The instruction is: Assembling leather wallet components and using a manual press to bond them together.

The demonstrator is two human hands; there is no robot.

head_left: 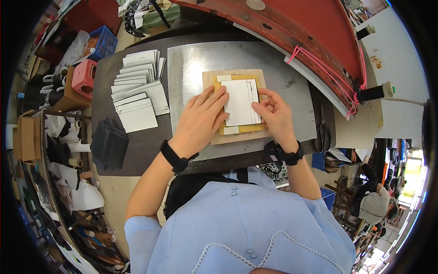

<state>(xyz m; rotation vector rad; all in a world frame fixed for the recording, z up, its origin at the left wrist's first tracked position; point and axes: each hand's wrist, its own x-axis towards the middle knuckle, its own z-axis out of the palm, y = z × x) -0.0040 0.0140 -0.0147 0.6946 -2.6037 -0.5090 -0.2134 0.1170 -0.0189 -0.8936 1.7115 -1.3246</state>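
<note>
A white rectangular panel (236,105) with dark lines along its right side lies on a yellow board (247,128) with pale tabs at its top and bottom. Beneath that is a larger tan board (211,77) on a grey metal plate (187,59). My left hand (200,116) is stretched out flat, its fingertips on the panel's left edge. At the opposite edge, my right hand (277,118) has its thumb and curled fingers closed on the panel's right side. The undersides of my fingers are hidden.
Fanned white panels (137,112) and a stack of black pieces (109,144) lie on the dark table to the left. A large red machine part (301,32) overhangs the plate at far right, with pink cord (326,68). Scissors (323,132) rest at the right. A person (374,203) sits farther off.
</note>
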